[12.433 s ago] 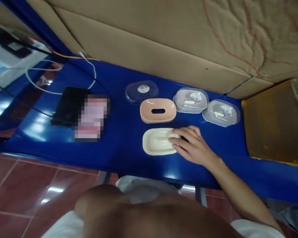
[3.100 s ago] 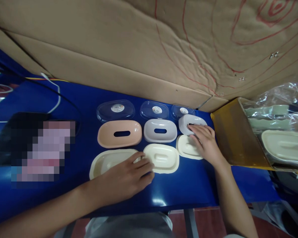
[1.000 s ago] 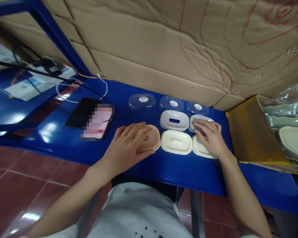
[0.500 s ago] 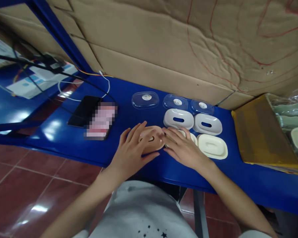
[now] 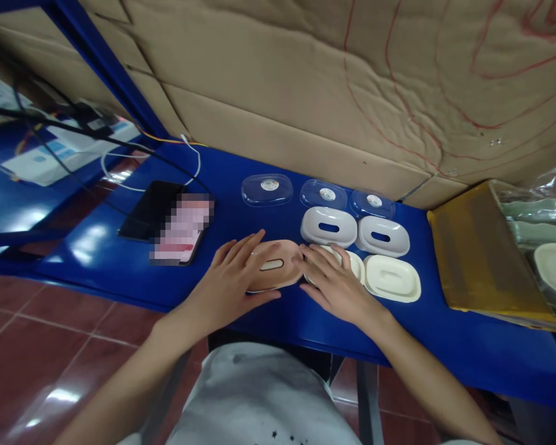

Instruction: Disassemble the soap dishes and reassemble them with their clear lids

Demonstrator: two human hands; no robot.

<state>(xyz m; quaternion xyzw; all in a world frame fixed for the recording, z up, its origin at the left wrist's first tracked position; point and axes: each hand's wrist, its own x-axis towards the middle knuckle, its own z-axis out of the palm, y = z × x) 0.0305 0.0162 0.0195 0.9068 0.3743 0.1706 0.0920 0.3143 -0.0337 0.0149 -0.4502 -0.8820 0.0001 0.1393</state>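
A peach soap dish tray [image 5: 287, 262] with a slot in its middle lies on the blue table, a pale strip showing through the slot. My left hand [image 5: 231, 275] rests at its left side, thumb and fingers stretched and apart. Over a cream base [image 5: 356, 266], partly hidden, lies my right hand [image 5: 336, 281]; its fingers are spread and their tips reach the peach tray's right edge. Another cream base [image 5: 391, 278] sits just to the right. Behind are two white slotted trays, one on the left [image 5: 345, 233] and one on the right [image 5: 396, 241].
Clear lids [image 5: 259, 196] with round stickers line the back by a cardboard wall [image 5: 278, 117]. Two phones, one dark [image 5: 143, 207] and one lit [image 5: 173, 238], and a white cable [image 5: 198, 164] lie left. An open cardboard box [image 5: 479, 253] with wrapped items stands right.
My left hand has slid slightly left along the peach tray, uncovering more of it and its slot. My right hand stays over the cream base. The view has shifted a little.
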